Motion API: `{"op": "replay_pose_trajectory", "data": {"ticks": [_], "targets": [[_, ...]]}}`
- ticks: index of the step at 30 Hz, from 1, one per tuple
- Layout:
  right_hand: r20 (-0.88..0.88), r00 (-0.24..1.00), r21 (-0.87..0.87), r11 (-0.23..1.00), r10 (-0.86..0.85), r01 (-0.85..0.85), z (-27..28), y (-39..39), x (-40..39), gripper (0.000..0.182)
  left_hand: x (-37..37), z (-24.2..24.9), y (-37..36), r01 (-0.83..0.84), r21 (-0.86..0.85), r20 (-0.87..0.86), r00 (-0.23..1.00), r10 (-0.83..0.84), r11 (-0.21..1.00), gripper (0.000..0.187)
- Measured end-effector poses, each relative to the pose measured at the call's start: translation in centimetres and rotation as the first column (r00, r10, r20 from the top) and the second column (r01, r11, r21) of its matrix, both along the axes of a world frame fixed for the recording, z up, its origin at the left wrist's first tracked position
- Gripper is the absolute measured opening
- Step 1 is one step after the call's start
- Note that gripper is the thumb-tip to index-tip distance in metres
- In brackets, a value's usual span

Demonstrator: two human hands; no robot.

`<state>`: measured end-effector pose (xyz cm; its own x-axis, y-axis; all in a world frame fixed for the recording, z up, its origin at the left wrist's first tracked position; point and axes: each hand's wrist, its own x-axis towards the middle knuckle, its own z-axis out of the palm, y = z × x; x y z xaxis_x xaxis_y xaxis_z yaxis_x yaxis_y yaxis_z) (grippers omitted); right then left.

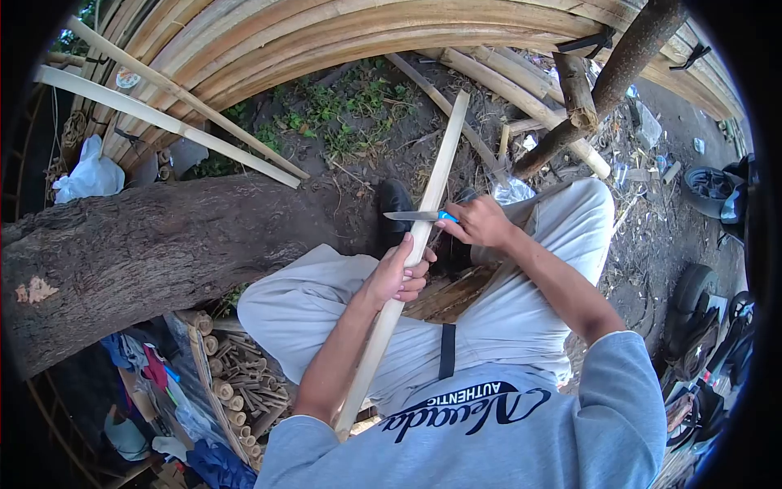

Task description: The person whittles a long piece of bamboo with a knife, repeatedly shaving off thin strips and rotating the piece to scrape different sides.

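A long pale bamboo strip (pixel 441 169) slants across my lap, its far end past my feet and its near end by my left upper arm. My left hand (pixel 399 275) is wrapped round the strip near its middle. Just beyond it, my right hand (pixel 481 222) grips the blue handle of a knife (pixel 411 216). The blade lies across the strip and points left, a short way ahead of my left fingers. My dark shoes (pixel 396 205) show beneath the strip on both sides.
A thick tree trunk (pixel 155 261) lies on the left. Long bamboo strips (pixel 326 49) are stacked across the back, and poles (pixel 521 90) rest on the littered ground. Cut bamboo pieces (pixel 248 379) fill a bin at lower left. Wheels (pixel 707 191) stand on the right.
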<state>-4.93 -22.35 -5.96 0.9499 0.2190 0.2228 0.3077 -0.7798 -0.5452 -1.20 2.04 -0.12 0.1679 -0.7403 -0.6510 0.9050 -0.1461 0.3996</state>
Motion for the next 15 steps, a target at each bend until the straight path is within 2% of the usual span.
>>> {"op": "replay_pose_trajectory", "data": {"ticks": [2, 4, 5, 8, 12, 15], "targets": [[-0.022, 0.998, -0.02, 0.999, -0.051, 0.051, -1.7, -1.1, 1.1, 0.045, 0.2, 0.0, 0.0, -0.023, 0.046, 0.046, 0.999, 0.021, 0.999, 0.06], [-0.104, 0.92, -0.098, 0.925, -0.377, 0.368, -3.5, -2.0, 2.4, 0.047, 0.0, -0.3, 0.2, -0.034, 0.051, 0.031, 0.999, 0.032, 0.998, 0.059], [-0.152, 0.884, -0.099, 0.897, -0.441, 0.431, -3.2, -2.0, 2.8, 0.048, 0.1, -0.2, 0.2, -0.039, 0.057, 0.016, 0.999, 0.038, 0.998, 0.059], [-0.129, 0.92, -0.038, 0.929, -0.369, 0.367, -2.0, -0.7, 2.1, 0.047, 0.4, 0.0, -0.2, -0.044, 0.052, 0.012, 0.999, 0.043, 0.998, 0.06], [-0.137, 0.984, 0.11, 0.985, -0.117, 0.133, 0.6, 2.0, 0.1, 0.046, 1.3, 0.2, 0.0, -0.066, 0.0, 0.019, 0.998, 0.066, 0.998, 0.061], [-0.159, 0.985, 0.184, 0.978, -0.066, 0.096, 0.9, 3.0, -0.8, 0.047, 1.4, 0.3, 0.1, -0.056, -0.011, 0.051, 0.997, 0.056, 0.998, 0.063]]}}
